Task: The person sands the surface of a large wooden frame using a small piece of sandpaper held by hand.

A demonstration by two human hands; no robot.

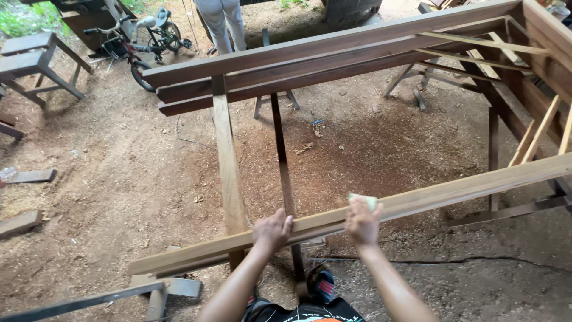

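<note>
A long pale wooden rail [453, 189] of a large open wooden frame runs across in front of me, from lower left to upper right. My left hand [272, 229] rests on top of it with the fingers curled over its far edge. My right hand [361, 221] presses a small pale green sanding pad [366, 200] flat against the rail a little to the right. The far side of the frame is made of dark brown beams [333, 56]. A light upright post [227, 161] and a thin dark strut [281, 149] stand between the two sides.
The ground is dirt covered in sawdust. A black cable [453, 260] lies on it at the right. Wooden stools [36, 59] stand at far left, a small bicycle [140, 42] behind them, and another person's legs [221, 21] beyond the frame. Wood offcuts [27, 200] lie at left.
</note>
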